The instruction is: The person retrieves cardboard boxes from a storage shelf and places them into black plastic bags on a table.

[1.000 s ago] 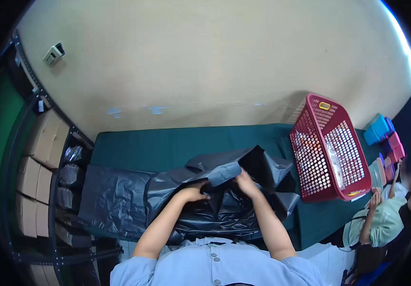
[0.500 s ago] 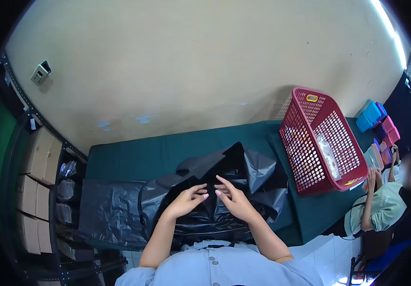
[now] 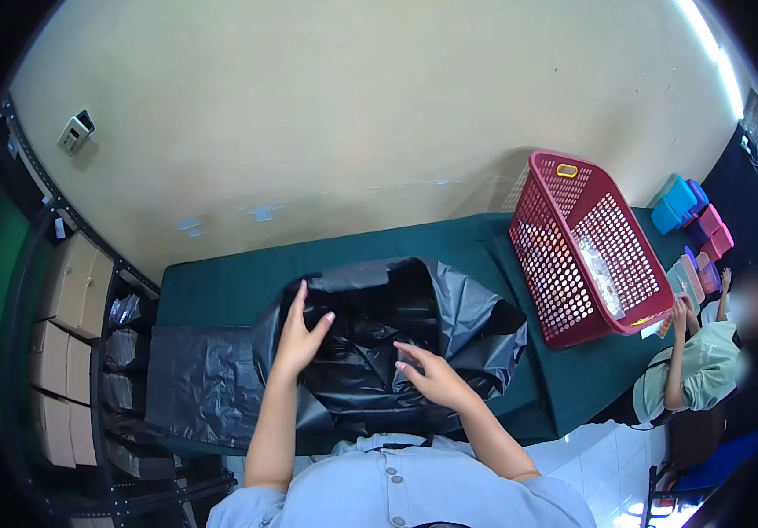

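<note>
A large black plastic bag (image 3: 476, 317) lies on the green-covered table in front of me, its mouth spread wide so that the dark inside shows. At the left of the mouth is my left hand (image 3: 302, 333), fingers stretched up and thumb apart, against the inner side of the bag. My right hand (image 3: 432, 374) is over the lower right of the opening, with fingers apart and nothing held. Whether its fingertips touch the plastic I cannot tell. To the left, a flat stretch of black plastic (image 3: 198, 383) lies on the table.
A maroon laundry basket (image 3: 581, 264) holding clear plastic packets stands on the green cloth (image 3: 220, 290) at right. Beyond it are coloured plastic boxes (image 3: 678, 202) and a co-worker in a green top (image 3: 691, 378). Shelves with cardboard boxes (image 3: 66, 361) stand on the left.
My hands have moved apart, the left one going left and up. The bag's mouth has opened into a wider, rounder shape.
</note>
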Available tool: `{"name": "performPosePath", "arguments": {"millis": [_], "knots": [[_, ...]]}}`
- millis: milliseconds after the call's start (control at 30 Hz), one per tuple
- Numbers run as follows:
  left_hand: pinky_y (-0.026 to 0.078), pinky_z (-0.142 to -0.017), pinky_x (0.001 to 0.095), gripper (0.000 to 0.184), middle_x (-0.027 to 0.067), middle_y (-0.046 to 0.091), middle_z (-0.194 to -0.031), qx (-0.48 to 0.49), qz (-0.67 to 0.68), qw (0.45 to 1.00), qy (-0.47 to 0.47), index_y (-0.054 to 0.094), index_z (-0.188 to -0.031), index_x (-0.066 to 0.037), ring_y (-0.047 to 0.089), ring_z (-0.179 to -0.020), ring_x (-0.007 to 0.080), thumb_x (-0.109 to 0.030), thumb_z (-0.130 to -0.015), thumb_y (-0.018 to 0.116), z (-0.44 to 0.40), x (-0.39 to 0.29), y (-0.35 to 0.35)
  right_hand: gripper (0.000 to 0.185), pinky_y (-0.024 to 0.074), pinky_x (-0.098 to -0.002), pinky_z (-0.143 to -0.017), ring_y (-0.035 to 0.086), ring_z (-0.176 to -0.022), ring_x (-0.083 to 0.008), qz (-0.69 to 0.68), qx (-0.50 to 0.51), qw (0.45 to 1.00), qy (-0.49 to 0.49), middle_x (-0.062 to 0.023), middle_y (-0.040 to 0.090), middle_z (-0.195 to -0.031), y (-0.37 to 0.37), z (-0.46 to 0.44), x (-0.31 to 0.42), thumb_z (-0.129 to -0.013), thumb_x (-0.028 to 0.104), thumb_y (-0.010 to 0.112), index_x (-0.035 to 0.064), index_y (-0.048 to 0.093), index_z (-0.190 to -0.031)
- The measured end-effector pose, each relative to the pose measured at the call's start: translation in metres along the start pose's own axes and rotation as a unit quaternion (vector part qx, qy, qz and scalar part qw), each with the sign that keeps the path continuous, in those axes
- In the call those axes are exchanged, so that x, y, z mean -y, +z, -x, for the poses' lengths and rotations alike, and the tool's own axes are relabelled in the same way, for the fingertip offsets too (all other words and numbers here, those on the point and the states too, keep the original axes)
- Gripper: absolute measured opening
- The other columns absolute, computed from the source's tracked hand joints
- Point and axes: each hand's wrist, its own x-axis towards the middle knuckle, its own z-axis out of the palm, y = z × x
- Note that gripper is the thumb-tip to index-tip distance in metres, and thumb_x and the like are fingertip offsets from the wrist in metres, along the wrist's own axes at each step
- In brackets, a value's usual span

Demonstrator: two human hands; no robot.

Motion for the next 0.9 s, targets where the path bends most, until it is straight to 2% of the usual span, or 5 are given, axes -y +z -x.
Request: {"name": "performPosePath", "arguments": {"millis": [167,533,700,800,900], "knots": [[0.03,-0.103,0.0379,0.071,0.0251,0.034,-0.137,0.019,-0.018,1.0,-0.012,0.026,-0.139,-0.003,0.035,-0.127,0.0339,-0.028,-0.083,0.062,-0.018,0.0,-0.006,0.045,0.0346,-0.0359,-0.099,0.044,-0.119,-0.0337,0.117,-0.089,0.989,-0.002,-0.0218,0.047,-0.126,-0.012,0.002,-0.021,-0.088,0.024,0.054,0.0027,0.045,-0.127],[0.035,-0.098,0.0443,0.071,0.0229,0.035,-0.137,0.178,0.071,0.979,-0.063,0.017,-0.143,-0.015,0.042,-0.121,0.035,-0.026,-0.087,0.06,0.056,-0.051,-0.004,0.046,0.0349,-0.0362,-0.099,0.045,-0.118,-0.0331,0.112,0.049,0.992,-0.01,-0.0207,0.048,-0.126,0.012,-0.004,0.004,-0.088,0.027,0.053,0.0023,0.046,-0.126],[0.036,-0.099,0.0383,0.065,0.0173,0.043,-0.131,0.118,0.142,0.983,-0.02,0.022,-0.141,-0.009,0.048,-0.116,0.027,-0.013,-0.087,0.057,0.107,-0.078,-0.033,0.039,0.0403,-0.0356,-0.094,0.052,-0.111,-0.0307,0.069,0.087,0.993,-0.032,-0.0194,0.052,-0.122,0.04,-0.01,0.038,-0.089,0.021,0.053,0.0005,0.05,-0.121],[0.038,-0.097,0.0352,0.057,0.0153,0.049,-0.124,-0.001,0.186,0.982,-0.019,0.027,-0.138,-0.004,0.052,-0.111,0.0231,-0.009,-0.088,0.053,0.14,-0.075,-0.062,0.03,0.0472,-0.0256,-0.078,0.06,-0.093,-0.0156,-0.027,0.08,0.992,-0.099,-0.014,0.061,-0.107,0.068,-0.014,0.056,-0.089,0.013,0.053,0.0004,0.055,-0.116],[0.041,-0.092,0.0317,0.047,0.0143,0.054,-0.117,-0.165,0.196,0.965,-0.048,0.034,-0.133,-0.002,0.056,-0.103,0.0205,-0.006,-0.089,0.049,0.183,-0.057,-0.094,0.024,0.0476,-0.0269,-0.078,0.061,-0.088,-0.0151,-0.088,0.119,0.984,-0.1,-0.012,0.065,-0.095,0.097,-0.014,0.086,-0.091,0.01,0.05,-0.0021,0.058,-0.11]]}}
